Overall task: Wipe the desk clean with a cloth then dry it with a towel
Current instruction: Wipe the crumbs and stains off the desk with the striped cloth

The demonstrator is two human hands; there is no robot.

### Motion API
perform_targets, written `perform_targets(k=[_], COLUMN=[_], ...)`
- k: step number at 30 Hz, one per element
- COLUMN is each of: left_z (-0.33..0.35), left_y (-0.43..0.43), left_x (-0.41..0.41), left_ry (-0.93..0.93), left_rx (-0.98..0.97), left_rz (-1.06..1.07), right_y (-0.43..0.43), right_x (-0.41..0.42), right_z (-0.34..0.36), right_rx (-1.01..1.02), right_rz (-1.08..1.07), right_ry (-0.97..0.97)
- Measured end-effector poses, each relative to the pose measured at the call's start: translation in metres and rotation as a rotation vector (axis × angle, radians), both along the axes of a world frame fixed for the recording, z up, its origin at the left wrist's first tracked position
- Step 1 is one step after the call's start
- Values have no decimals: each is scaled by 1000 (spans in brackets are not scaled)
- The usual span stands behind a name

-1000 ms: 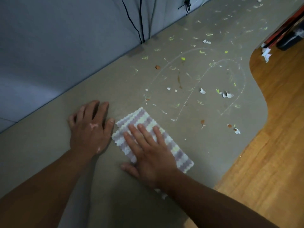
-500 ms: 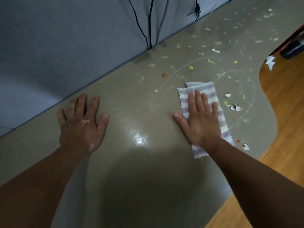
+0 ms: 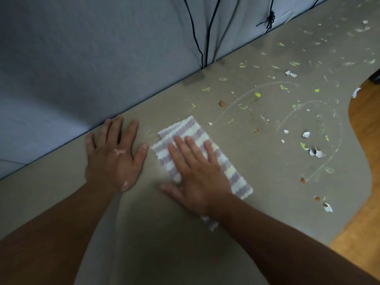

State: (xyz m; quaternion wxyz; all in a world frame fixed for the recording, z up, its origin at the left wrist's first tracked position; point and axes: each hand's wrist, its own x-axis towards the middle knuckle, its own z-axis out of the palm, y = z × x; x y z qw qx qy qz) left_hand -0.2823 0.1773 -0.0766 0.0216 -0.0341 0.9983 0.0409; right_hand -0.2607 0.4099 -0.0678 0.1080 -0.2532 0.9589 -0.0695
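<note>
While the left hand point(image 3: 115, 159) lies flat on the matte grey-beige desk top point(image 3: 144, 233) with its fingers spread, the right hand point(image 3: 197, 173) presses straight, slightly spread fingers on the folded cloth with purple, white and pale yellow wavy stripes point(image 3: 191, 128). This cloth lies near the middle of the desk, just right of the left thumb. Farther right, white shell pieces point(image 3: 317, 153) and yellow-green crumbs point(image 3: 257, 94) are scattered among pale curved streaks
</note>
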Motion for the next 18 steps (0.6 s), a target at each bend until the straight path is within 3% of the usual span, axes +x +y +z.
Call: perform_targets(k=[7,13,18], left_z=[4,4,2], left_y=[1,1,2], left_x=[0,-1,-4], left_ry=[-18,-19,8], left_rx=[1,8,18], left_rz=[-6,-5,-6], right_y=[71,62,9], right_x=[-80,-69,-7], right_z=[0,-4,0], right_rx=[58,26,34], right_rz=[-287,-533,-342], right_ry=[-2,-9,27])
